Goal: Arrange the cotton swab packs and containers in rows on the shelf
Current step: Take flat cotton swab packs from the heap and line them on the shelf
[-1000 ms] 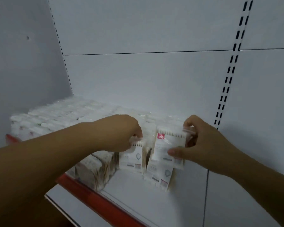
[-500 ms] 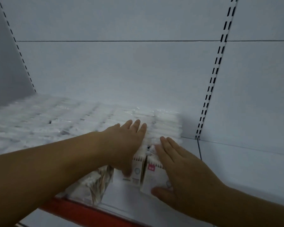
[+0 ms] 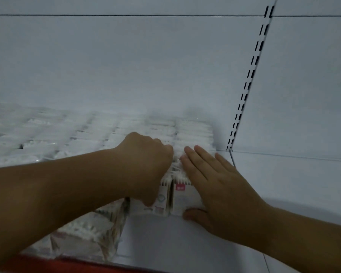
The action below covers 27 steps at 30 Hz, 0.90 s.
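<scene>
Rows of white cotton swab packs [image 3: 71,134] fill the white shelf [image 3: 181,239] from the left wall to about its middle. At the right end of the rows stand two front packs side by side. My left hand [image 3: 146,164] has its fingers curled down over the top of the left front pack [image 3: 159,203], thumb on its face. My right hand [image 3: 211,186] lies flat with straight fingers along the right front pack [image 3: 182,196], which has a red label, and its thumb hooks under the pack's front.
A slotted upright [image 3: 250,75] runs up the white back panel [image 3: 126,66] just right of the packs. A clear-wrapped bundle of swabs [image 3: 87,231] sits at the front left by the red shelf edge [image 3: 67,265]. Bare shelf floor lies to the right.
My view has come closer to the shelf. My left hand has curled its fingers over the left pack where they were stretched out before. My right hand still lies flat on the right pack.
</scene>
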Tool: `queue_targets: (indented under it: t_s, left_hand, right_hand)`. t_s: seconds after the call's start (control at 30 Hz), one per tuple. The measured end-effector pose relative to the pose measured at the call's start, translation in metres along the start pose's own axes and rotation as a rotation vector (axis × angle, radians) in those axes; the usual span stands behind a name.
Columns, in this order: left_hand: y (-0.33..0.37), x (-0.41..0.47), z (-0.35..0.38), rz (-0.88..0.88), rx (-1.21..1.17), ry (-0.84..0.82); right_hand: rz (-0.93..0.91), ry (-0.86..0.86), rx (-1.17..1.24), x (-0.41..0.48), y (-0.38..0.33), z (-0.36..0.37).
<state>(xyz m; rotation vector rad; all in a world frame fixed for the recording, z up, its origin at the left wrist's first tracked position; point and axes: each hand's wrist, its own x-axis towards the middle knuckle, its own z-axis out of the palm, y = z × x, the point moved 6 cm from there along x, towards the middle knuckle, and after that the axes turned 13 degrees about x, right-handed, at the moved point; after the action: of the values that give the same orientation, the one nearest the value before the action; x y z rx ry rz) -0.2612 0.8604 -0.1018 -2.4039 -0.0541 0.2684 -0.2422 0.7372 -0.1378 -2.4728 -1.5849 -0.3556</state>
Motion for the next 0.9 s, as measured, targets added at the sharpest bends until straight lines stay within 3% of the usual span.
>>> queue_targets:
  t_s: [0.2, 0.47, 0.63, 0.77, 0.9]
  left_hand:
    - [0.004, 0.002, 0.01, 0.011, 0.076, 0.01]
    - [0.005, -0.001, 0.001, -0.034, 0.033, -0.223]
    - [0.002, -0.023, -0.02, -0.092, -0.075, -0.39]
    - [0.02, -0.016, -0.101, -0.159, -0.193, -0.209]
    - [0.103, 0.034, -0.214, -0.066, -0.312, 0.078]
  right_hand:
    - [0.011, -0.022, -0.044, 0.001, 0.0, 0.001]
    - [-0.053, -0.189, 0.053, 0.0, 0.006, 0.001]
    - [-0.183, -0.058, 0.065, -0.045, 0.022, -0.038]
    - [-0.098, -0.077, -0.029, -0.122, 0.103, -0.082]
    - [0.147, -0.122, -0.119, -0.222, 0.206, -0.13]
